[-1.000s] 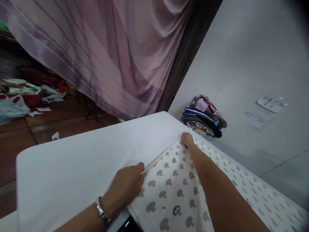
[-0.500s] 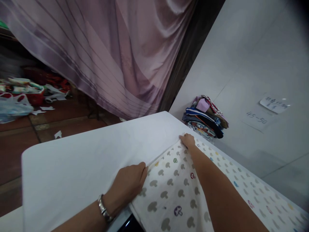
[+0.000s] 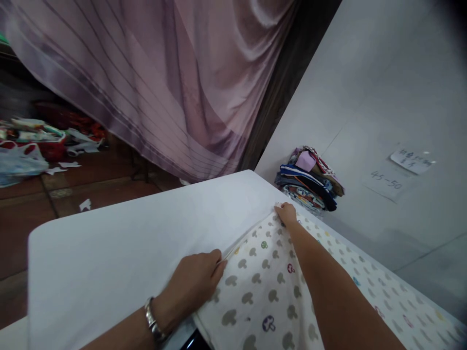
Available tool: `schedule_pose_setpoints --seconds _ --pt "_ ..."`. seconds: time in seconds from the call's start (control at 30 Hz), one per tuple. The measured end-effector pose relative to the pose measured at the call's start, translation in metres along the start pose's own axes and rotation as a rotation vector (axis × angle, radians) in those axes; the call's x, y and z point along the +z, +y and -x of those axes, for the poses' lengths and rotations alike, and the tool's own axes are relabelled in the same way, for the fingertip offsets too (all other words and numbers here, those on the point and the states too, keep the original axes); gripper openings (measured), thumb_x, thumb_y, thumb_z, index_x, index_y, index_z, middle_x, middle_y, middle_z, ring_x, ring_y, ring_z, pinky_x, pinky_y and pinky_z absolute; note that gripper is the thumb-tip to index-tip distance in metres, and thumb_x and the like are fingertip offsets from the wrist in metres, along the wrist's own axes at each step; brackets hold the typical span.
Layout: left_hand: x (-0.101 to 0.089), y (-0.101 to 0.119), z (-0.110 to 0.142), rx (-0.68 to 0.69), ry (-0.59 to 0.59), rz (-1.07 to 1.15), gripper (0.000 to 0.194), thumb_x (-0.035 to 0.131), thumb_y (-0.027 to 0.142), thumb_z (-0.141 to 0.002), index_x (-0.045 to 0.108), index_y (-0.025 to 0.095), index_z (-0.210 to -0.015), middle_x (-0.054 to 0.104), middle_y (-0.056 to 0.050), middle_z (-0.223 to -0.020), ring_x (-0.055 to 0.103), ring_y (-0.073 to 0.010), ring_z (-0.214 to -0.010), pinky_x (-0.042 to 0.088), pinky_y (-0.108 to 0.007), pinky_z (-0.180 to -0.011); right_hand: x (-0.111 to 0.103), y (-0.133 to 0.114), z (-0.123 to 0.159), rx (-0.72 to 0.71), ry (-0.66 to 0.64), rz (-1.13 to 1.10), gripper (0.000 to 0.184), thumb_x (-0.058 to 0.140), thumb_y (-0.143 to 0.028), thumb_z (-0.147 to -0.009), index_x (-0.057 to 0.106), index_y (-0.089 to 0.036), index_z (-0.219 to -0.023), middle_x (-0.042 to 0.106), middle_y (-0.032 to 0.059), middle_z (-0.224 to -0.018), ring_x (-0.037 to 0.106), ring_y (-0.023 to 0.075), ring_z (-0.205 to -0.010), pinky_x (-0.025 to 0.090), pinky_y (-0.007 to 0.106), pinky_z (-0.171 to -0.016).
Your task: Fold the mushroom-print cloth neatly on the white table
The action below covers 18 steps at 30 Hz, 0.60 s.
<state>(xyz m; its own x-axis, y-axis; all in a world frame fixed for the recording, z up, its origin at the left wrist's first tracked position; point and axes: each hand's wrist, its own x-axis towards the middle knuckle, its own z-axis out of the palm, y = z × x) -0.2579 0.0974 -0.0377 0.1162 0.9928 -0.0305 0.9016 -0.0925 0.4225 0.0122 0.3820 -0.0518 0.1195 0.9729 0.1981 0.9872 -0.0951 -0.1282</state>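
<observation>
A white cloth printed with small grey and coloured mushrooms (image 3: 262, 287) lies over the near right part of a white table (image 3: 120, 253). My left hand (image 3: 195, 282), with a metal bracelet on the wrist, pinches the cloth's near edge, fingers closed on the hem. My right hand (image 3: 286, 214) reaches further out and grips the cloth's far corner near the table's back edge. The hem runs taut between the two hands.
A stack of folded colourful fabrics (image 3: 308, 177) sits against the white wall at the table's far right. A mauve striped curtain (image 3: 164, 82) hangs behind. On the brown floor at left lie plastic bags and clutter (image 3: 32, 146). A paper note (image 3: 410, 160) is stuck on the wall.
The two hands have kept hold of the hem and shifted only slightly; the edge of the cloth lies about where it was.
</observation>
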Motion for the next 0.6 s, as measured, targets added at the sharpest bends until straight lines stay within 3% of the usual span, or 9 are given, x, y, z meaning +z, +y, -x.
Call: schedule_pose_setpoints --seconds 0.17,0.37,0.6 --pt "0.001 0.001 0.000 0.021 -0.007 0.001 0.033 0.027 0.040 -0.091 0.050 0.021 -0.078 0.062 -0.002 -0.069 0.056 -0.0179 -0.063 0.028 -0.029 -0.055 0.000 -0.005 -0.004 0.010 -0.067 0.037 0.035 0.052 -0.033 -0.079 0.067 -0.011 -0.101 0.066 0.0156 -0.103 0.060 0.0238 -0.099 0.043 0.026 -0.078" --pt "0.002 0.000 -0.001 0.001 -0.021 0.003 0.034 0.027 0.043 -0.090 0.051 0.022 -0.078 0.062 -0.002 -0.070 0.056 -0.0178 -0.064 0.027 -0.029 -0.055 -0.006 -0.012 -0.010 0.058 -0.157 0.074 0.041 0.054 -0.036 -0.076 0.065 -0.011 -0.106 0.065 0.0174 -0.107 0.062 0.0265 -0.097 0.047 0.029 -0.074" --pt "0.001 0.001 0.001 -0.008 -0.025 -0.007 0.028 0.033 0.042 -0.088 0.052 0.023 -0.081 0.064 -0.002 -0.073 0.058 -0.0191 -0.067 0.029 -0.029 -0.056 -0.013 -0.024 -0.016 0.041 -0.223 0.134 0.035 0.060 -0.025 -0.072 0.067 -0.012 -0.104 0.065 0.0177 -0.105 0.063 0.0263 -0.095 0.048 0.028 -0.073"
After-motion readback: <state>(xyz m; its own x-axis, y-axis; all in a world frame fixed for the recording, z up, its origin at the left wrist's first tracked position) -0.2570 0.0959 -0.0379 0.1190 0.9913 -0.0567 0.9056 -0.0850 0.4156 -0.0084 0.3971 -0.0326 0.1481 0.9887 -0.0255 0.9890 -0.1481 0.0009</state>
